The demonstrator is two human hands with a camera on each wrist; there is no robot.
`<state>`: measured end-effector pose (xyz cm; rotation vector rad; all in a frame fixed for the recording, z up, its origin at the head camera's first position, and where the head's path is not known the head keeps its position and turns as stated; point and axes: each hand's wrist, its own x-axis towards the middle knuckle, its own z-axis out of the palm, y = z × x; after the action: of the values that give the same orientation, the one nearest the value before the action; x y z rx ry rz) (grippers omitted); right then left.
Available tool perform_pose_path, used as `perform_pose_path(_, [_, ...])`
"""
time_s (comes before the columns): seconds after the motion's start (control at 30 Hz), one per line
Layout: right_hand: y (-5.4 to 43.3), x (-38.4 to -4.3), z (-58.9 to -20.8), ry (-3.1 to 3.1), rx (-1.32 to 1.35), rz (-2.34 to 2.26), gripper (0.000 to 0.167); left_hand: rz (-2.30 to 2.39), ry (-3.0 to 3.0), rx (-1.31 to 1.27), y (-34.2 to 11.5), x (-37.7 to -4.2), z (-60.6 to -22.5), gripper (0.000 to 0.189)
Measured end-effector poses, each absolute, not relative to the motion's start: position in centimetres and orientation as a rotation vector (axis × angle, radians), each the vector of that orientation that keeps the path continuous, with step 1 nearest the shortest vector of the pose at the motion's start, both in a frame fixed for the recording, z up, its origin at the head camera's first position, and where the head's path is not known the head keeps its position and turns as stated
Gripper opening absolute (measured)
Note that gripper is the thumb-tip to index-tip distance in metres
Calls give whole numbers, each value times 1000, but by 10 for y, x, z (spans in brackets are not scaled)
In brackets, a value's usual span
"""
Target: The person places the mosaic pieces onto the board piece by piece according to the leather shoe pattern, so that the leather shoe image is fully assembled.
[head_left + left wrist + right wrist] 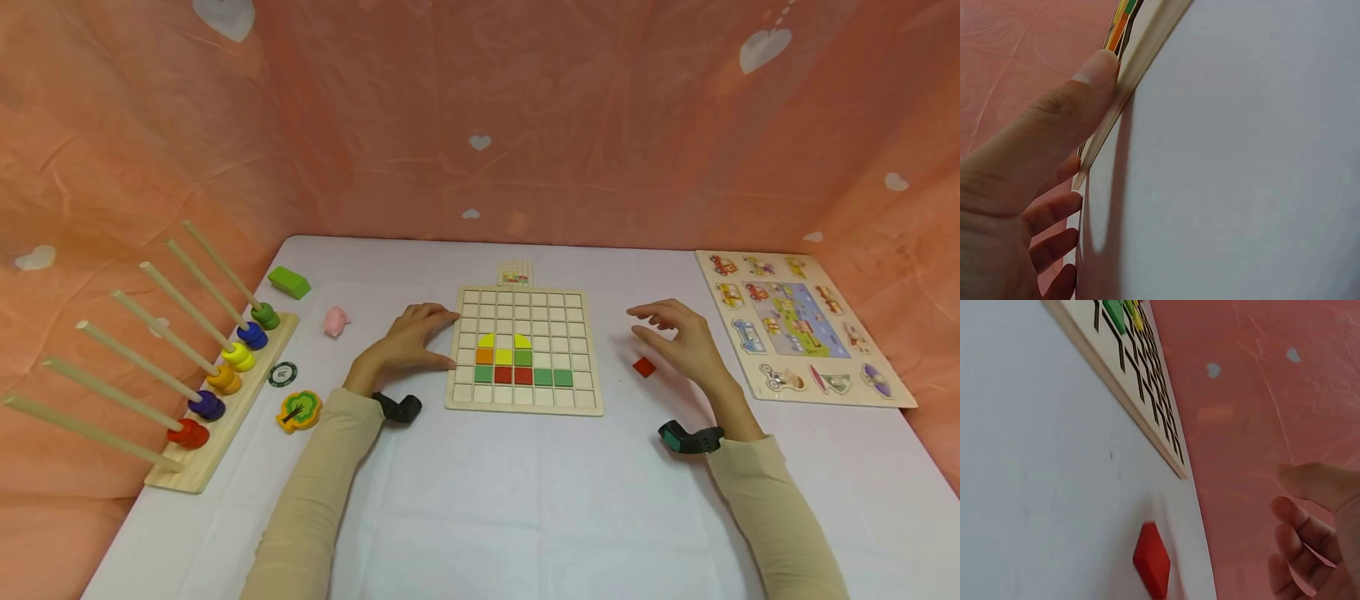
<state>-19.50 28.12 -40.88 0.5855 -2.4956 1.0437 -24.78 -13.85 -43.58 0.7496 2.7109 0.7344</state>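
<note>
A wooden grid board (525, 400) lies mid-table, with red, green, yellow and orange tiles set in some of its cells. My left hand (408, 342) rests at the board's left edge, thumb and fingers spread and touching its side; in the left wrist view the thumb (1094, 75) lies against the edge. To the right of the board, my right hand (678, 333) hovers above the table with nothing in it, fingers loosely bent. Below it a loose red square tile (644, 367) lies on the cloth, also plain in the right wrist view as a red tile (1152, 559).
A small pattern card (515, 272) lies behind the board. Leftward stand a peg rack (195, 467) with coloured rings, a green block (288, 282), a pink pig (335, 322), a round chip (282, 374) and a tree piece (298, 412). A picture puzzle (802, 325) lies right.
</note>
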Motion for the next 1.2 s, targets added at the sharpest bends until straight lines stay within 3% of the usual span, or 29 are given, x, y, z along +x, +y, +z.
perform_pose_path(0.53, [308,-176,-422,-2660,539,1037,27,737,2717,750,-139,-248,-438,84])
perform_pose_path(1.0, [313,-173,-434,-2865,561,1038,42,717,2729,754,-139,-248,-437,83])
perform_pose_path(1.2, [313,-172,-434,-2880,571,1022,37,709,2729,758,-139,-248,-437,83])
